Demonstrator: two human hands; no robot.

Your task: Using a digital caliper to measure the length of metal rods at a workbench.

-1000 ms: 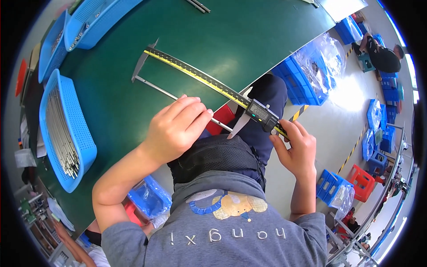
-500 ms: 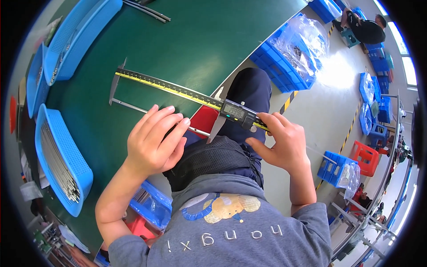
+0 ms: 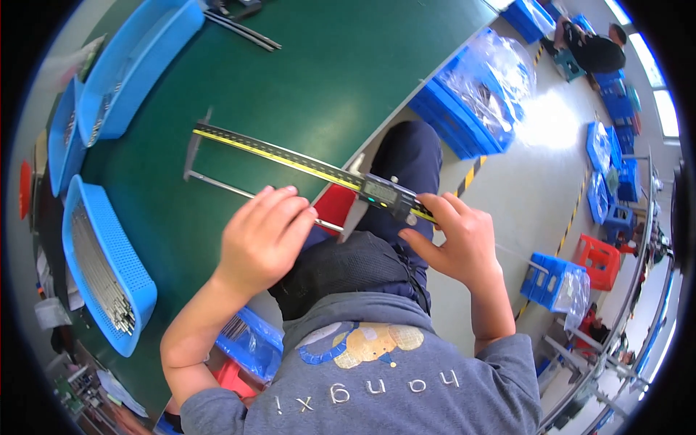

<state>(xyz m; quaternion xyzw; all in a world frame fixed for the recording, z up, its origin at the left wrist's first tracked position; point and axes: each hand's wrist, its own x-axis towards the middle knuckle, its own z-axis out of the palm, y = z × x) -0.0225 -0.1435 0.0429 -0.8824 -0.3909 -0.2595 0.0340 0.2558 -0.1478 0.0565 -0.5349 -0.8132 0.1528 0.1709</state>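
Observation:
A long digital caliper (image 3: 286, 157), with a black and yellow beam, slants from over the green table down to my lap. Its jaws are spread wide, with a thin metal rod (image 3: 221, 185) lying lengthwise between them, parallel to the beam. My left hand (image 3: 259, 238) has its fingers bent together over the middle of the rod, and the thumb is hidden. At the caliper's right end, my right hand (image 3: 461, 238) grips the beam beside the display, thumb below and fingers above. The rod's near end shows close to the sliding jaw (image 3: 353, 220).
Light blue perforated baskets stand along the table's left side; one basket (image 3: 138, 264) holds many thin rods. A few loose rods (image 3: 243, 30) lie at the far end of the green table (image 3: 326, 80). Blue crates (image 3: 458, 119) with plastic bags stand right of the table. A person (image 3: 594, 51) sits far right.
My left hand has shifted slightly right, its fingers now closer together over the rod. The caliper's far end appears a little lower. My right hand keeps its grip.

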